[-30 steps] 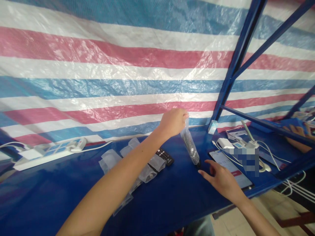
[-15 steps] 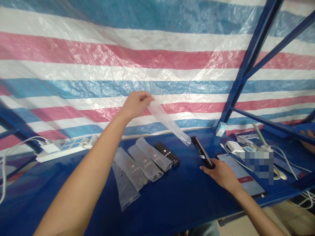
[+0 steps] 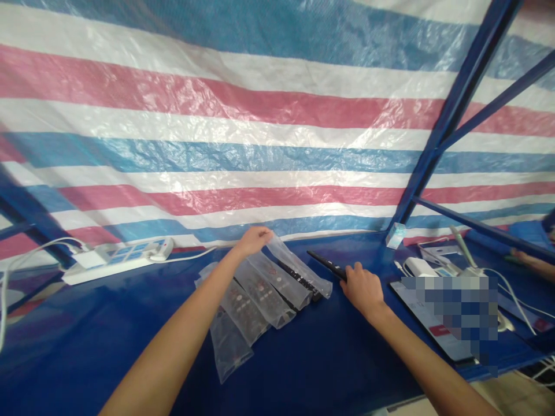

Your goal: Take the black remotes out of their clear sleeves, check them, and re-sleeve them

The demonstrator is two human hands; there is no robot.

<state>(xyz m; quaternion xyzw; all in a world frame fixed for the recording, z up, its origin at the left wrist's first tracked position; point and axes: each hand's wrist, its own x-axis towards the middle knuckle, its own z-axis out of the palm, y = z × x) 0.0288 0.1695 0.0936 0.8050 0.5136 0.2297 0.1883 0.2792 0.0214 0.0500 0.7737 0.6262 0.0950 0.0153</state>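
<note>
My left hand (image 3: 255, 240) pinches the upper end of a clear plastic sleeve (image 3: 299, 264), which slants down to the right. Beneath that sleeve lies a black remote control (image 3: 296, 276), partly covered by it. To the left, several sleeved remotes (image 3: 262, 292) lie side by side and overlap on the blue table; my left forearm crosses over part of them. My right hand (image 3: 365, 289) is closed around the near end of another black remote control (image 3: 326, 263), its far end pointing up and left, apart from the sleeve.
A white power strip (image 3: 119, 260) with plugs and cables sits at the left. A small light-blue box (image 3: 396, 236) stands by the frame post. At the right are a tablet (image 3: 433, 318), a white charger (image 3: 420, 267) and cables. Another person's hand (image 3: 526, 258) shows at far right.
My left hand has lowered the plastic sleeve from the air onto the row, over the uncovered remote. My right hand has shifted slightly left and up and turned the held remote edge-on.
</note>
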